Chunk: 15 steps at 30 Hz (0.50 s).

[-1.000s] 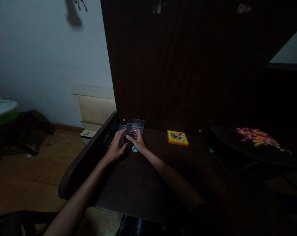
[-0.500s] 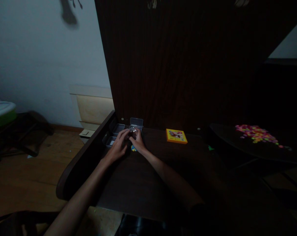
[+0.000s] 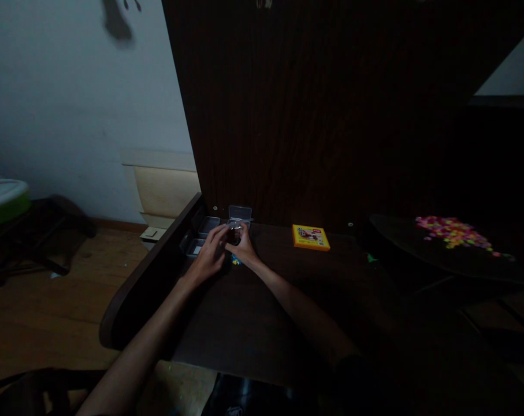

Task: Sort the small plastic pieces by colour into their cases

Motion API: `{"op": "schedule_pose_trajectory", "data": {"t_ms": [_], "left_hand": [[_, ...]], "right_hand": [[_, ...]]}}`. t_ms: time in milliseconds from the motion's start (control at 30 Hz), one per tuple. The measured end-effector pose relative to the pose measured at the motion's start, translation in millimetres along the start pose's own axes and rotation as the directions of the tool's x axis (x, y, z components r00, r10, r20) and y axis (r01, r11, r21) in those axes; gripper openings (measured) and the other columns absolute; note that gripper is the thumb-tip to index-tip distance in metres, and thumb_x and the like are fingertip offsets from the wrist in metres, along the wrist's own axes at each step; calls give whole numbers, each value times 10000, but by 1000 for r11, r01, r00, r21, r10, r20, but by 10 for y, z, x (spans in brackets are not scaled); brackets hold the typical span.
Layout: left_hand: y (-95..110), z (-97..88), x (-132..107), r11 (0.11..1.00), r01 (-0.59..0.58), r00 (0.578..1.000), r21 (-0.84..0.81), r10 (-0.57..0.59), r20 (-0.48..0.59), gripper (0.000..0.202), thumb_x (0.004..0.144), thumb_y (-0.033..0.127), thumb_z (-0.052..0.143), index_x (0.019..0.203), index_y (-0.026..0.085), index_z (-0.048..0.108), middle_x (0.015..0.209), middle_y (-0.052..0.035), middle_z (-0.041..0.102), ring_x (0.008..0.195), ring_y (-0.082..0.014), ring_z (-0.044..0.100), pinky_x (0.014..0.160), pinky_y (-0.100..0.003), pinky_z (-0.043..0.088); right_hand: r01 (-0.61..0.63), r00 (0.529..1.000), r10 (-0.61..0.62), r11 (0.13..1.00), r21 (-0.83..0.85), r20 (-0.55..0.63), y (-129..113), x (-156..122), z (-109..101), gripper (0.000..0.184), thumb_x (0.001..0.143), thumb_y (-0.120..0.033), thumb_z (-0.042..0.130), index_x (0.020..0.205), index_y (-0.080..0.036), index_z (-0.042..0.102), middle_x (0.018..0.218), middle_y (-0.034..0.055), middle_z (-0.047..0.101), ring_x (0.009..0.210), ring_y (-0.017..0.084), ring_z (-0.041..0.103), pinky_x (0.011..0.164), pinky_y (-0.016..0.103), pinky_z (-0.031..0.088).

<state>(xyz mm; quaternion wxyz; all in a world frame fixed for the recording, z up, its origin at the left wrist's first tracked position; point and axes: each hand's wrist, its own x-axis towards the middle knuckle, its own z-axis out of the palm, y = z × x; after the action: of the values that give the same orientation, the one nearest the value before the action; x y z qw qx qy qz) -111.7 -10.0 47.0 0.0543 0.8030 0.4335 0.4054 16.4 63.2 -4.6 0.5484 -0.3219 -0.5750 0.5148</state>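
My left hand [image 3: 210, 252] and my right hand [image 3: 243, 249] meet over the back left of the dark desk. Their fingers curl towards each other around a small shiny, clear-looking item [image 3: 234, 229], too dim and covered to name. Just behind them a clear plastic box [image 3: 240, 213] stands with its lid raised. Below the fingers lies a little heap of blue and yellow pieces [image 3: 236, 260]. To the left of my left hand are two more clear trays, one at the back [image 3: 210, 225] and one nearer [image 3: 195, 247] with something white in it.
A yellow box [image 3: 311, 237] with a printed top lies on the desk [image 3: 244, 323] to the right. Farther right, a dark round surface [image 3: 400, 237] bears many pink and yellow pieces [image 3: 456, 232]. A raised side panel [image 3: 151, 277] borders the desk's left edge.
My right hand's fingers have opened slightly from the left hand's, showing more of a dark gap between them. The hands stay in nearly the same place; the view has shifted a little.
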Motion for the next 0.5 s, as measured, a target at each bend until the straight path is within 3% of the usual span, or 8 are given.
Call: {"op": "schedule_pose_trajectory", "data": {"t_ms": [500], "left_hand": [[-6, 19, -34, 1000, 18, 999, -17, -17, 36, 680, 818, 73, 473, 1453, 211, 270, 1442, -132, 345, 1361, -253, 362, 1137, -484, 334]], "right_hand": [[5, 999, -5, 1000, -1, -31, 145, 11, -46, 540, 660, -155, 596, 1154, -267, 410, 985, -7, 620, 974, 175, 609, 964, 372, 443]]}}
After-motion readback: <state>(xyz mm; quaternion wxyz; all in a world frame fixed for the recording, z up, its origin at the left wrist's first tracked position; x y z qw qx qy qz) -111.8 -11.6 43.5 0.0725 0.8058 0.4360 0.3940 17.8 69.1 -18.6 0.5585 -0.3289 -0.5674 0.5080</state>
